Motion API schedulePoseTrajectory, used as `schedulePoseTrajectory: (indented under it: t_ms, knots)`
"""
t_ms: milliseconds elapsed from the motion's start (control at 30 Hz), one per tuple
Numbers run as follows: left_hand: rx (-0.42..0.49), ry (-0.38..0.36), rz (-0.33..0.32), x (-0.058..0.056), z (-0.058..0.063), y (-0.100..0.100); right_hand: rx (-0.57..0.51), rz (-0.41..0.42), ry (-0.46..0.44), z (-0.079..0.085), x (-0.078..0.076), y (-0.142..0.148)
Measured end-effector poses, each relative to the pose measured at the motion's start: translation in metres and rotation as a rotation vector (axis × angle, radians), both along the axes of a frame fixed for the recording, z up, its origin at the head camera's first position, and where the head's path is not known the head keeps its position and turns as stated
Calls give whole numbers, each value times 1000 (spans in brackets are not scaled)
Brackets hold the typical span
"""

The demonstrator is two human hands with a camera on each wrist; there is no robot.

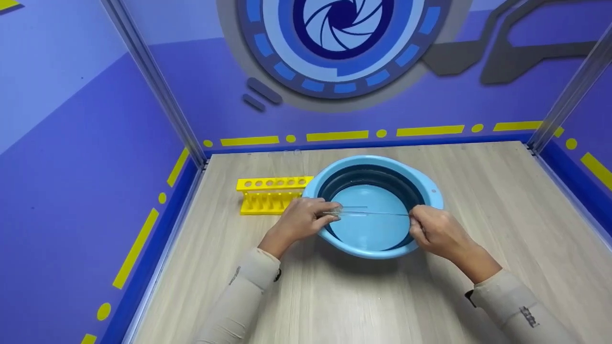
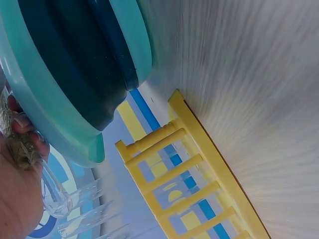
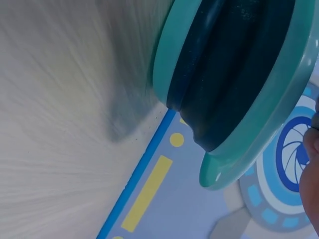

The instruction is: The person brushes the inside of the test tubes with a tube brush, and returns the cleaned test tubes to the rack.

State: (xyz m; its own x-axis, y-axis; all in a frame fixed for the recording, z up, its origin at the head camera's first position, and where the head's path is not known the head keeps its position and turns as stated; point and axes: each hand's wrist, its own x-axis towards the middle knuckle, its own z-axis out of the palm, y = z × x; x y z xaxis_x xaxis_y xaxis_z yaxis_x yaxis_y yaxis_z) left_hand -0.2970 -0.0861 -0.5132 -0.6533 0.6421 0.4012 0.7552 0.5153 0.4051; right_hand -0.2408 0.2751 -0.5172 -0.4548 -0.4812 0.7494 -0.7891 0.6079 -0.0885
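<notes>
Over the blue basin [image 1: 370,255], my left hand [image 1: 302,219] grips a clear test tube [image 1: 358,207] lying about level. The rounded end of the tube [image 2: 59,201] sticks out past the palm in the left wrist view. Inside the tube, by the fingers, show the bristles of a test tube brush [image 2: 20,149]. My right hand [image 1: 437,230] pinches the far end of the brush's thin wire handle [image 1: 389,214] near the basin's right side. Only an edge of the right hand [image 3: 311,149] shows in the right wrist view.
A yellow test tube rack [image 1: 275,184] stands left of the basin, partly behind its rim. Several clear test tubes [image 1: 297,165] rise from the rack. Printed panels [image 1: 334,122] wall the wooden table [image 1: 334,301] at the back and both sides.
</notes>
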Motion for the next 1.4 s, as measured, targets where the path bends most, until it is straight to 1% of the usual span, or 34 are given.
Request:
schedulePoseTrajectory:
  t_ms: [167, 267, 400, 567, 833, 1000, 1100, 1233, 1400]
  knots:
    - [-4, 15, -2, -1, 1, 0, -29, 17, 62, -4, -5, -2]
    - [-10, 26, 8, -1, 2, -1, -40, 33, 95, -7, -7, -2]
    - [-26, 44, 32, 0, 4, -3, -29, 58, 143, -10, -10, -1]
    - [-40, 48, 37, 2, 4, -3, 7, 62, 177, -12, -8, 1]
    - [-71, 50, 52, 3, 2, -4, 122, 16, 122, -15, -2, 5]
    - [-89, 57, 58, 2, 2, -4, 139, 4, 108, -15, -2, 5]
    - [-94, 57, 62, 3, 3, -3, 116, -10, 65, -14, 0, 4]
    - [-108, 68, 63, 4, 6, -2, 41, -13, -8, -13, 2, 0]
    - [-114, 100, 58, 2, 12, -3, -84, 48, -87, -9, 0, -6]
